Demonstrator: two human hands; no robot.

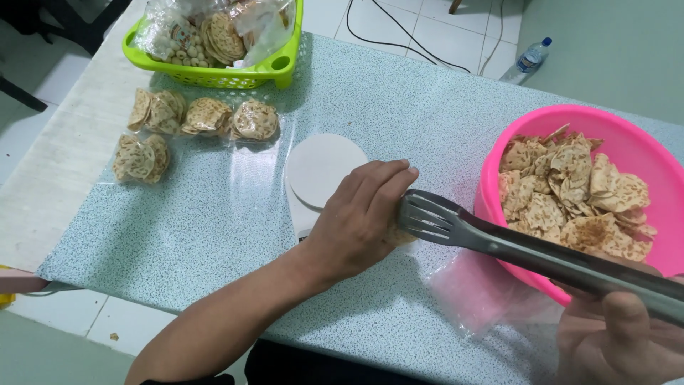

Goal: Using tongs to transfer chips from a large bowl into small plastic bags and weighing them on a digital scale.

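Note:
My left hand (360, 217) rests on the speckled table (214, 221), fingers curled over a cracker (400, 235) whose edge peeks out under them. My right hand (616, 339), at the lower right, grips metal tongs (499, 242); their slotted tips reach left and meet the cracker at my left fingers. Under the tongs lies a clear plastic bag (477, 292). A pink bowl (627, 142) on the right is full of round speckled crackers (570, 192). A white round disc (320, 167) lies just beyond my left hand.
Several small sealed packs of crackers (203, 117) lie at the upper left. Behind them stands a green basket (214, 71) with bagged snacks. A plastic water bottle (529, 60) and black cables (399, 36) lie on the tiled floor beyond the table.

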